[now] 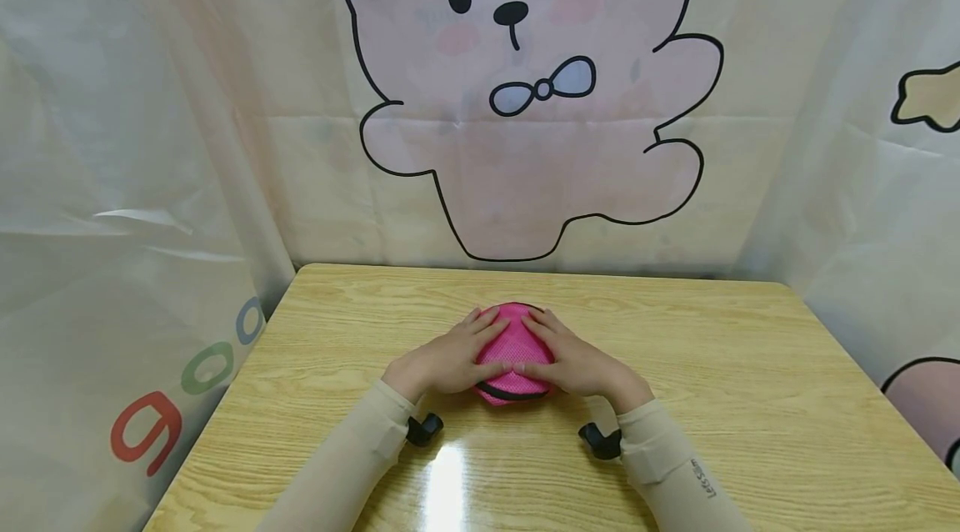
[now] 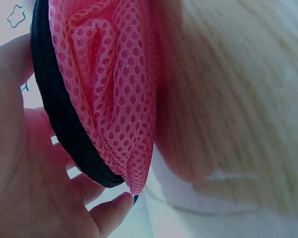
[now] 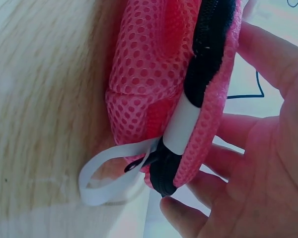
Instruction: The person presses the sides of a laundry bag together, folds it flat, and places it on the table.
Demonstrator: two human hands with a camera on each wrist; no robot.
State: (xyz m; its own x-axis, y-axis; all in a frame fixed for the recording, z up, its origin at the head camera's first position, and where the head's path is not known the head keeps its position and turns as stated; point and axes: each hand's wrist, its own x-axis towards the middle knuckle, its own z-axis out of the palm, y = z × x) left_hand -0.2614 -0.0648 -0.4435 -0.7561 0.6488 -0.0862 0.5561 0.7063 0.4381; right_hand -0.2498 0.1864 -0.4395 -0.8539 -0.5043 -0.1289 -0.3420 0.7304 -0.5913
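A round pink mesh pouch (image 1: pixel 513 348) with a black zipper (image 2: pixel 64 114) round its edge lies on the wooden table, in the middle of the head view. From the left, my left hand (image 1: pixel 448 357) rests on its top with fingers stretched out. My right hand (image 1: pixel 581 358) lies the same way on the other side, and the two thumbs nearly meet near the front edge. The right wrist view shows a white loop (image 3: pixel 102 173) hanging by the zipper end and a white tab (image 3: pixel 183 126) across the zipper. What lies inside the pouch cannot be seen.
The wooden table (image 1: pixel 697 365) ends against a back curtain (image 1: pixel 517 182) printed with a cartoon bear. Side curtains (image 1: pixel 112 265) hang at left and right. Black camera mounts (image 1: pixel 425 429) sit at both wrists.
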